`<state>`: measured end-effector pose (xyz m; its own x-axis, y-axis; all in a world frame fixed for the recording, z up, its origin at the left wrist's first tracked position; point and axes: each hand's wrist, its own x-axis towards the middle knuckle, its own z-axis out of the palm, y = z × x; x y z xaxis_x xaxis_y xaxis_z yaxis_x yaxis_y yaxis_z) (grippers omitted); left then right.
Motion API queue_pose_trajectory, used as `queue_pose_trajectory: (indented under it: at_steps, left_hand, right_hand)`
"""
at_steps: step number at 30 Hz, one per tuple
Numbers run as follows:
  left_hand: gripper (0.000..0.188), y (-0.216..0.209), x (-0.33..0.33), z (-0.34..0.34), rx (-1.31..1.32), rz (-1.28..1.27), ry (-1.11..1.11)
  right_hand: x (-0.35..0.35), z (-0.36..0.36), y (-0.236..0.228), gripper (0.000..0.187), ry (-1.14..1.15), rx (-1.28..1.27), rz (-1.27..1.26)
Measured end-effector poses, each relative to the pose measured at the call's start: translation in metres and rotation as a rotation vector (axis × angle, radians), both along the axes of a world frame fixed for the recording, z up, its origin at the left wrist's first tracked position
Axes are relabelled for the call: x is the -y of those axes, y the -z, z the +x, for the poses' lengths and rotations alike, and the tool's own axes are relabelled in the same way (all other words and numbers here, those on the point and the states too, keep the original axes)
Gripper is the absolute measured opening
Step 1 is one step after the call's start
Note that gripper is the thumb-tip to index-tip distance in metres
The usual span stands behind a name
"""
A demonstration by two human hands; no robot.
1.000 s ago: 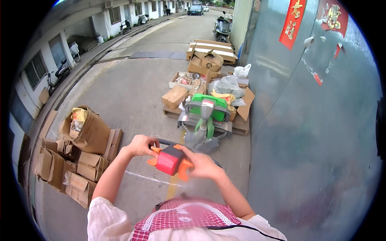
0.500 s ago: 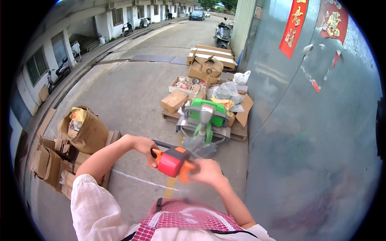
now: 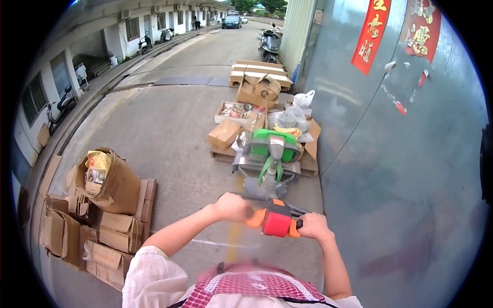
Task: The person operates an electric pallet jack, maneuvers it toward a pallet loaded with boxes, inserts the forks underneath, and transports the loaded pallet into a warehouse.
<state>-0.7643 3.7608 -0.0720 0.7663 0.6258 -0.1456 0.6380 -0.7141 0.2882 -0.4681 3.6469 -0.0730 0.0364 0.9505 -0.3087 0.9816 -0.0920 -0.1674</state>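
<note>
Both of my hands are closed around the control handle (image 3: 277, 220) of an electric pallet truck, a red, black and orange head on a grey shaft. My left hand (image 3: 233, 207) wraps the handle's left side, by the orange grip. On the other side, my right hand (image 3: 314, 226) grips the black end. The truck's green and grey body (image 3: 262, 146) stands ahead of me, against a wooden pallet (image 3: 224, 153) loaded with cardboard boxes (image 3: 224, 134), plastic bags (image 3: 291, 119) and a shallow tray of small parts (image 3: 231, 112). Its forks are hidden.
A grey metal door (image 3: 390, 205) with red paper strips runs close along the right. At left, another pallet (image 3: 147, 200) bears cartons and a tall open box (image 3: 126, 190). Farther off stand stacked pallets (image 3: 261, 72), a parked motorbike (image 3: 269, 45) and a car (image 3: 231, 22).
The handle has swung to the right and turned, and both hands moved right with it. My left arm reaches farther across. The load's pallet stays near the same place in view.
</note>
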Motion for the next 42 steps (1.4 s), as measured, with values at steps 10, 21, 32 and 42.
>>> queue_pose_trajectory:
  at_steps: [10, 21, 32, 42]
  left_hand:
    - [0.036, 0.062, 0.058, -0.041, 0.137, -0.004, 0.122]
    - [0.057, 0.05, 0.138, -0.08, 0.074, -0.12, 0.108]
    - [0.066, 0.006, 0.155, -0.057, -0.113, -0.197, 0.045]
    - [0.065, 0.032, 0.181, 0.007, -0.061, -0.05, 0.057]
  right_hand:
    - [0.066, -0.045, 0.048, 0.027, 0.08, 0.096, -0.002]
    - [0.157, -0.082, 0.048, 0.025, 0.029, 0.048, 0.045]
    - [0.183, -0.077, 0.019, 0.019, 0.062, 0.007, 0.158]
    - [0.204, -0.014, 0.058, 0.029, 0.103, 0.013, 0.214]
